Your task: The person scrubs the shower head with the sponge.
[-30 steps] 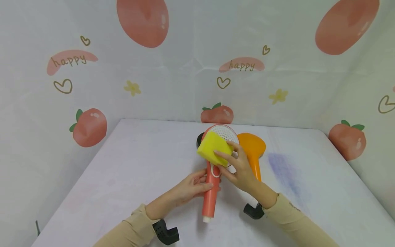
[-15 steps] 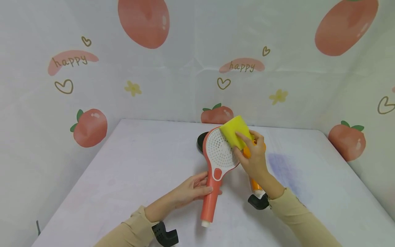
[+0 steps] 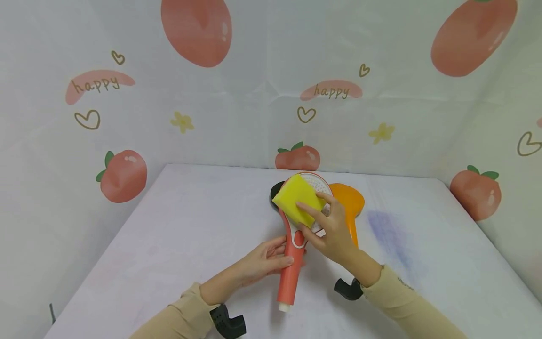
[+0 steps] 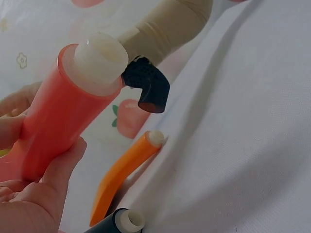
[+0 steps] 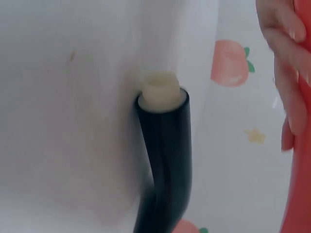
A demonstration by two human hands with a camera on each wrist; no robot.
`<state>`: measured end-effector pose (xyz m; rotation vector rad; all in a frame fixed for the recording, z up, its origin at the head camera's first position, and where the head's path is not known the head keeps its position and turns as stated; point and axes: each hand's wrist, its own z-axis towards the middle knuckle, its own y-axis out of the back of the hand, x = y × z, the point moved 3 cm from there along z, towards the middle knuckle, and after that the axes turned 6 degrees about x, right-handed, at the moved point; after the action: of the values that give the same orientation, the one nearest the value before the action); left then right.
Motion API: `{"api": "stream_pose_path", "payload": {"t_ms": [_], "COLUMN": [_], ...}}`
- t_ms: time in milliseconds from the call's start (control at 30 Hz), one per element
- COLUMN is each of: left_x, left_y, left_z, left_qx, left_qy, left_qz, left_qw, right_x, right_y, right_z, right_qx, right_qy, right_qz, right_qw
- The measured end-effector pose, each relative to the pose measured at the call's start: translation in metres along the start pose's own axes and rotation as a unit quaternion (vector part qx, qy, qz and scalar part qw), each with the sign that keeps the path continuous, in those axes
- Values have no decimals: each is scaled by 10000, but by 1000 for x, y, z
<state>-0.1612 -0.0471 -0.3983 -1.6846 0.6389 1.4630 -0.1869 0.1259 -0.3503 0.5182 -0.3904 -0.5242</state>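
Observation:
My left hand [image 3: 264, 259] grips the handle of a red shower head [image 3: 291, 273], which is held tilted up over the table with its white nozzle face toward me. In the left wrist view the handle's white threaded end [image 4: 99, 60] points toward the camera, thumb and fingers wrapped round the red tube. My right hand [image 3: 334, 230] pinches a yellow sponge [image 3: 298, 200] between thumb and fingers. The sponge lies over the nozzle face, covering its left and middle part. The right wrist view shows left-hand fingers [image 5: 286, 63] along the red handle, but neither the sponge nor my right hand.
An orange shower head [image 3: 347, 200] lies on the table behind my right hand. A black shower head [image 3: 275, 194] is mostly hidden behind the red one; its handle [image 5: 167, 141] shows in the right wrist view. A printed cloth [image 3: 237, 108] hangs behind the table [image 3: 190, 212].
The sponge went from the face's left side to its upper right, then back to the left and middle. The left hand keeps its grip on the red shower head, which shifted slightly.

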Motion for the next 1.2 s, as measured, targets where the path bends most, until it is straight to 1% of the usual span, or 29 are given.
{"api": "stream_pose_path", "payload": {"t_ms": [100, 167, 300, 400, 500, 600, 733, 800, 867, 967, 1133, 1200], "left_x": [2, 2, 1, 1, 0, 0, -2, -3, -3, -3, -3, -3], "left_y": [1, 1, 2, 2, 3, 3, 4, 5, 5, 5, 6, 6], "left_z": [-1, -1, -2, -3, -3, -3, -4, -4, -5, -5, -5, -5], "left_qx": [12, 4, -35, -27, -59, -118, -203, -228, -236, -276, -361, -363], "left_qy": [15, 56, 80, 37, 12, -25, -47, -40, -15, 36, 119, 111], "left_qz": [17, 20, -16, -13, -5, 28, 62, 53, 35, 8, -25, -32], "left_qw": [10000, 10000, 10000, 10000, 10000, 9999, 9998, 9997, 9997, 9996, 9993, 9993], "right_x": [-7, -14, -29, -35, -32, -24, -11, -9, -9, -16, -29, -33], "right_y": [4, 8, 16, 18, 16, 11, 6, 6, 7, 11, 17, 18], "right_z": [0, 1, 1, -2, -6, -11, -16, -16, -15, -12, -10, -11], "right_qx": [-24, -88, -207, -281, -282, -207, -113, -78, -29, -49, -260, -308], "right_qy": [-108, -297, -805, -1029, -975, -692, -244, -96, -43, -138, -596, -747], "right_qz": [-12, -79, -126, -77, -5, 9, -108, -141, -137, -187, -205, -103], "right_qw": [9999, 9995, 9965, 9943, 9948, 9974, 9996, 9998, 9999, 9997, 9977, 9967]}}
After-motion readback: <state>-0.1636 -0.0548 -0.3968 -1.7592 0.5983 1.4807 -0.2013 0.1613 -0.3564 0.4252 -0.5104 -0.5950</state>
